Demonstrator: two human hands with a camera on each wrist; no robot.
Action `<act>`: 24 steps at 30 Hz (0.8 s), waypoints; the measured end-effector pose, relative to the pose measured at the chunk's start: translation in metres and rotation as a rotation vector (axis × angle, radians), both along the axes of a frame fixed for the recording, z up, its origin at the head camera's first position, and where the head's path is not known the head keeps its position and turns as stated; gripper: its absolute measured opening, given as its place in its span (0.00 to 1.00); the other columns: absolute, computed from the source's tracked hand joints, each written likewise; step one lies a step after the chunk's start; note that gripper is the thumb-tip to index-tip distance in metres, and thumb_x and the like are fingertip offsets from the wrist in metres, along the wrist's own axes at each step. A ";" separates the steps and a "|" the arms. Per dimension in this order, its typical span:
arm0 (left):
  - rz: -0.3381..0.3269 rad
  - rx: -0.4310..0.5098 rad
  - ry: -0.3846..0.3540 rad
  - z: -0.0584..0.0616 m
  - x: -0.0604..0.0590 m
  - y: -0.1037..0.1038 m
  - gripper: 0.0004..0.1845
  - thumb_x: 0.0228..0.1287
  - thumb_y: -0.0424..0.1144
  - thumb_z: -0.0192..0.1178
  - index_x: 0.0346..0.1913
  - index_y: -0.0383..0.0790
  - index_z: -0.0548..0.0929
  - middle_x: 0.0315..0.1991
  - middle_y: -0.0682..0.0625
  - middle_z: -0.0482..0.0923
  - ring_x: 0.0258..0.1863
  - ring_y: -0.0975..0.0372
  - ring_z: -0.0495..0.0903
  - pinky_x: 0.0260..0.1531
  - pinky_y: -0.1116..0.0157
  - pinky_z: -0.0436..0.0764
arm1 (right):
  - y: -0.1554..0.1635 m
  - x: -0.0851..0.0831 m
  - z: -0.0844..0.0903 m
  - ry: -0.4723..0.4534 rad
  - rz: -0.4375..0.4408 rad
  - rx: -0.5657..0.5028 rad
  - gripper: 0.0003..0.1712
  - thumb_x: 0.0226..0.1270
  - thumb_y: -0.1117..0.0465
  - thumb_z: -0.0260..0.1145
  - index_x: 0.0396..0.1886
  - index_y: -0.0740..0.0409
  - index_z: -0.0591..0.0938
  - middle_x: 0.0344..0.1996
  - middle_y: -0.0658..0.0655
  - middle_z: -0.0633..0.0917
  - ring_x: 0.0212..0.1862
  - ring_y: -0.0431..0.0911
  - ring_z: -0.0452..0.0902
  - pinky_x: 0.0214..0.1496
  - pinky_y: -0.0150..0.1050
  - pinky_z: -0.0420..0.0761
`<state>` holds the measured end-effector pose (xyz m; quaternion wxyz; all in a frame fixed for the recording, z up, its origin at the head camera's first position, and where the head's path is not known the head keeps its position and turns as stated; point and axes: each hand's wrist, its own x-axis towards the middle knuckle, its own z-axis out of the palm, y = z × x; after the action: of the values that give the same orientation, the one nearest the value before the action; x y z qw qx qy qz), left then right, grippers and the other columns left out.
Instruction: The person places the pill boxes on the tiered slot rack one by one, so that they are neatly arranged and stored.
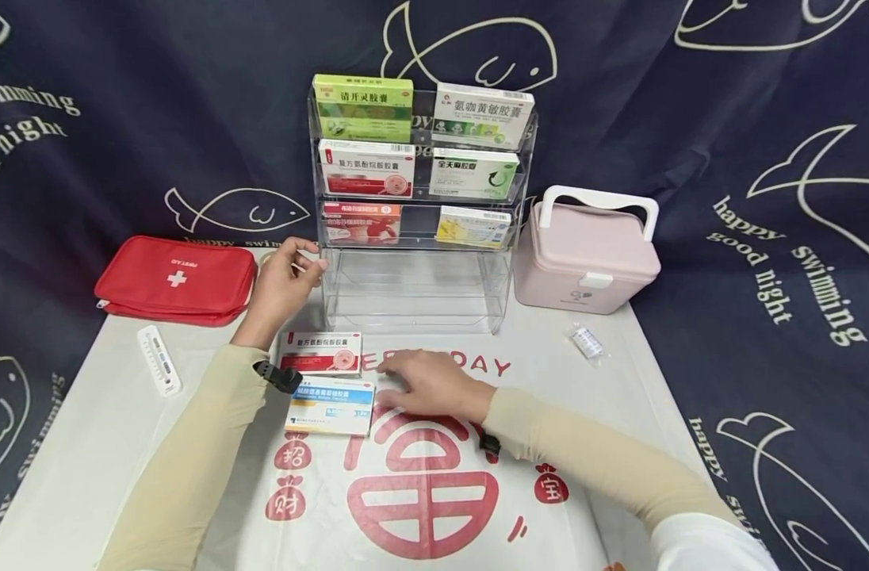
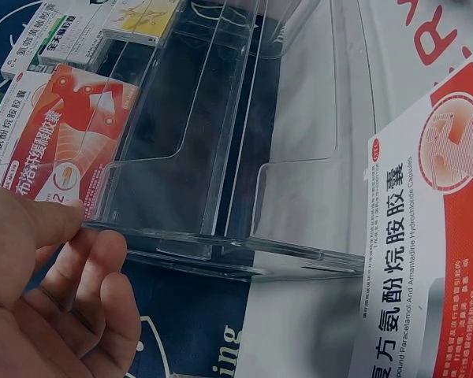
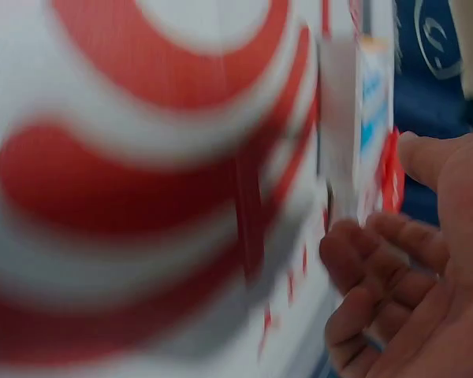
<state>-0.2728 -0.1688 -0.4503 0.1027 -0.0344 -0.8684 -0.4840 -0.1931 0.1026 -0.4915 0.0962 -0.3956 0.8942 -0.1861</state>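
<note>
My left hand [image 1: 286, 277] is at the left side of the clear display rack [image 1: 416, 305]; in the left wrist view its thumb and curled fingers [image 2: 102, 252] pinch the rack's side edge beside a red medicine box [image 2: 87, 134]. Over the table, my right hand [image 1: 438, 385] reaches leftward with thumb and fingers parted, holding nothing. Just left of its fingertips lie a red-and-white medicine box [image 1: 320, 353] and, nearer me, a blue-and-white medicine box [image 1: 331, 408]. The right wrist view is blurred, with the blue-and-white box [image 3: 370, 102] beyond the hand [image 3: 402, 291].
Medicine boxes, including a green one [image 1: 363, 109], fill the rack's upper three tiers at left and right. A red first-aid pouch [image 1: 178, 277] and a white test cassette [image 1: 159, 361] lie at left. At right are a pink lidded case [image 1: 584, 258] and a small clear packet [image 1: 587, 343].
</note>
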 end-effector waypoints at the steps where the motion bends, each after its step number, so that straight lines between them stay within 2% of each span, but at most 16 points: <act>1: -0.003 0.001 -0.001 0.000 -0.001 0.000 0.12 0.72 0.36 0.64 0.53 0.38 0.76 0.34 0.43 0.79 0.29 0.52 0.82 0.22 0.66 0.72 | -0.005 0.005 -0.003 -0.005 -0.003 0.024 0.29 0.70 0.38 0.66 0.60 0.53 0.83 0.48 0.48 0.85 0.43 0.38 0.79 0.39 0.38 0.80; 4: -0.008 0.012 -0.004 0.000 -0.002 0.001 0.12 0.72 0.36 0.64 0.53 0.38 0.76 0.34 0.43 0.79 0.30 0.50 0.82 0.22 0.66 0.72 | -0.017 0.013 -0.012 0.010 -0.031 0.065 0.33 0.67 0.32 0.65 0.58 0.51 0.84 0.45 0.48 0.84 0.41 0.37 0.78 0.34 0.39 0.80; 7: -0.010 0.015 -0.003 0.000 -0.002 0.000 0.12 0.72 0.36 0.64 0.53 0.37 0.77 0.33 0.43 0.80 0.30 0.50 0.83 0.22 0.67 0.72 | -0.023 0.017 -0.018 0.024 -0.063 0.074 0.33 0.66 0.31 0.64 0.57 0.49 0.84 0.44 0.47 0.82 0.39 0.37 0.78 0.32 0.40 0.79; 13: -0.016 0.003 0.010 0.002 -0.002 -0.001 0.12 0.72 0.36 0.64 0.53 0.37 0.76 0.33 0.43 0.80 0.28 0.53 0.83 0.21 0.67 0.73 | -0.026 0.020 -0.021 0.025 -0.091 0.065 0.31 0.65 0.32 0.67 0.54 0.49 0.83 0.39 0.45 0.79 0.36 0.36 0.75 0.32 0.39 0.79; 20: -0.019 -0.022 0.002 0.005 -0.003 0.000 0.13 0.71 0.36 0.64 0.54 0.38 0.76 0.34 0.43 0.81 0.26 0.53 0.81 0.21 0.67 0.73 | -0.023 0.023 -0.019 -0.029 -0.108 0.029 0.30 0.62 0.35 0.71 0.54 0.49 0.82 0.43 0.44 0.83 0.40 0.34 0.76 0.34 0.37 0.77; 24: -0.003 -0.064 0.006 0.009 -0.005 0.001 0.13 0.70 0.36 0.64 0.53 0.39 0.76 0.36 0.45 0.81 0.25 0.56 0.80 0.22 0.67 0.72 | -0.020 0.025 -0.019 -0.047 -0.109 -0.021 0.28 0.59 0.36 0.73 0.50 0.48 0.80 0.37 0.43 0.83 0.34 0.33 0.74 0.31 0.34 0.74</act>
<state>-0.2776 -0.1682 -0.4412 0.1037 -0.0403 -0.8829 -0.4562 -0.1680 0.0827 -0.5101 0.1028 -0.3427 0.9099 -0.2098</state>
